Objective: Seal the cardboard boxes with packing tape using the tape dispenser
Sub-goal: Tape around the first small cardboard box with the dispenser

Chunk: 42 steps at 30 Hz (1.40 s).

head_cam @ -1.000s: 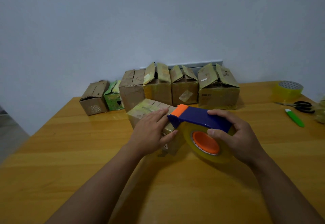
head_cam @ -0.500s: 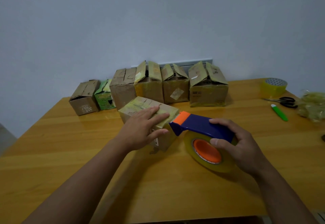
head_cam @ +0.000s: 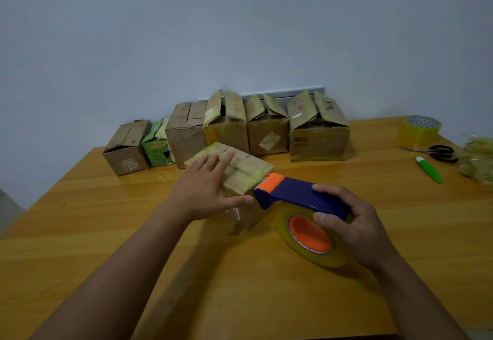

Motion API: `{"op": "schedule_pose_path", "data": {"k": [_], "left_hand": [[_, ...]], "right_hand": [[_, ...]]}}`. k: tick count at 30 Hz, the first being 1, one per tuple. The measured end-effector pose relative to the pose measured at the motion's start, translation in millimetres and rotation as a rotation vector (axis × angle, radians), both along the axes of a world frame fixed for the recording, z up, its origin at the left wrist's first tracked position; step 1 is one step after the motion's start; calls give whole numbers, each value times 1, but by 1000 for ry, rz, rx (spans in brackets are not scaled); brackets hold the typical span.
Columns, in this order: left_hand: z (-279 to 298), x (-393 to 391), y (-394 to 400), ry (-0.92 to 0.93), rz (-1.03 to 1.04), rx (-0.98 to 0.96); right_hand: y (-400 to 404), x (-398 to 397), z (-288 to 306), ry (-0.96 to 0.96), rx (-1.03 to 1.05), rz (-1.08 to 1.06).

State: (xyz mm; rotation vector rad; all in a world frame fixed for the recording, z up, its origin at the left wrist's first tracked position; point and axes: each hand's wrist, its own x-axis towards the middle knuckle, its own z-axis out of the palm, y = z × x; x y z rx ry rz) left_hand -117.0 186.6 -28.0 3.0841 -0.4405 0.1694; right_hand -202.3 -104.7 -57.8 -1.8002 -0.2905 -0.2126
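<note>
A small cardboard box [head_cam: 248, 171] with yellowish tape on its closed top lies in the middle of the wooden table [head_cam: 80, 233]. My left hand [head_cam: 205, 187] rests flat on its top, fingers straight, thumb along the near side. My right hand [head_cam: 354, 227] grips the blue handle of the tape dispenser [head_cam: 296, 195], whose orange tip touches the box's near right corner. Its roll of clear tape [head_cam: 312, 238] with an orange hub hangs below the handle.
Several more cardboard boxes [head_cam: 317, 131] stand in a row at the back, some with flaps up, plus a green box [head_cam: 157, 145]. At the right lie a spare tape roll [head_cam: 421, 129], scissors [head_cam: 437, 151], a green cutter [head_cam: 429, 170] and crumpled tape [head_cam: 477, 158].
My left hand has slid further onto the box top and flattened out. The dispenser has come off the box top to its near right corner.
</note>
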Motion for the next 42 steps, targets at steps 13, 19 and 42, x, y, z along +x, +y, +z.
{"op": "schedule_pose_path", "data": {"k": [13, 19, 42], "left_hand": [[-6, 1, 3, -55, -282, -43], [-7, 1, 0, -66, -234, -89], [-15, 2, -28, -213, -38, -304]], "right_hand": [[12, 25, 1, 3, -17, 40], [-5, 16, 5, 14, -85, 77], [18, 38, 29, 74, -261, 76]]}}
